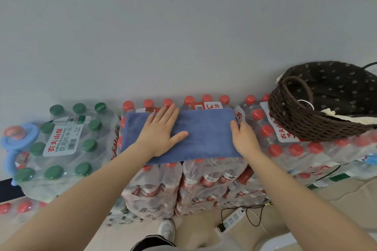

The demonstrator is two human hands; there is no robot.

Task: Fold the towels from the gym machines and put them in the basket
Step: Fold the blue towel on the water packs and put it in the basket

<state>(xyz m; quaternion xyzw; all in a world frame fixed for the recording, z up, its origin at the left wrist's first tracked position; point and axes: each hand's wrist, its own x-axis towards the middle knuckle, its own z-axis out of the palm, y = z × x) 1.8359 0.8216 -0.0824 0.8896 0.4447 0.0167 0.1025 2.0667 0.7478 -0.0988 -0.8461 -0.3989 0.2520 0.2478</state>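
Pressing flat on the blue towel (204, 134), the left hand (161, 131) lies palm down with fingers spread and straight, pinning the left half of the cloth. The right hand (243, 138) sits at the towel's right edge with its fingers curled round that edge, thumb side up, gripping it. The towel is a long rectangle, laid across the tops of the shrink-wrapped packs of red-capped water bottles (212, 181) against the wall. To its right, on a neighbouring pack, stands the dark woven basket (302, 124) with a patterned liner, just beside the towel's end but not touching it. A green-capped pack (67, 144) lies to the left. The step looks like another fold: the gripped edge should be lifted and carried leftward to meet the far edge squarely, while the flat hand stays firm so the cloth does not slide on the uneven caps; then smooth the crease before lifting it toward the basket
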